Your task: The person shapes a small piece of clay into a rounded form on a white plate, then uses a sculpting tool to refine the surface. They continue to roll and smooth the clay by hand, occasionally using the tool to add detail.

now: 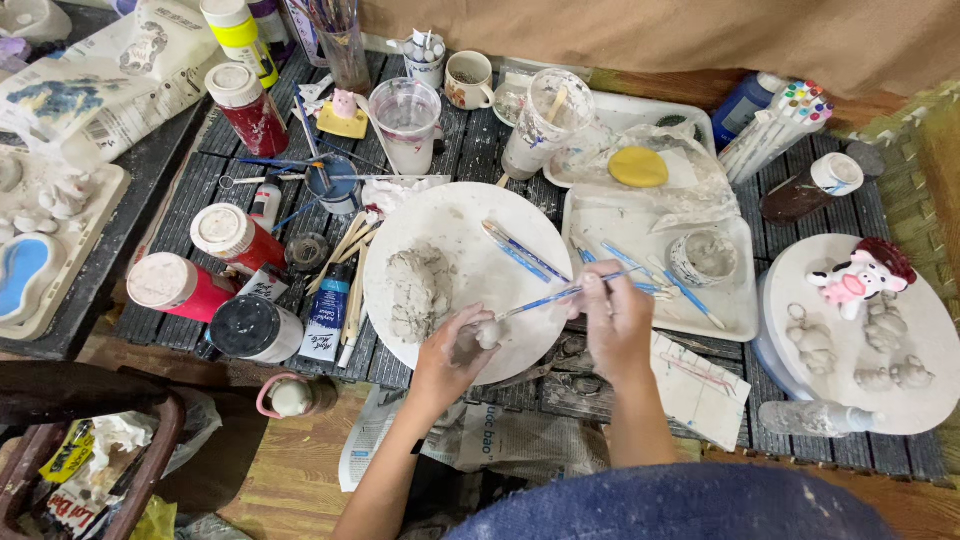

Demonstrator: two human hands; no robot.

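Note:
My left hand (455, 352) cups a small grey lump of clay (487, 333) over the near edge of a round white board (460, 215). My right hand (612, 318) pinches a thin blue-handled modelling tool (545, 300), and its tip touches the small lump. A larger rough mass of grey clay (418, 290) lies on the board to the left of my hands. Two more blue tools (525, 250) rest across the board's upper right.
Paint jars (230, 232) and a paint tube (327, 310) crowd the left. Cups (405, 120) stand at the back. A white tray (735, 305) with tools and a small bowl sits right. Another round board (935, 330) holds a painted cow figure (860, 278) and grey clay figures.

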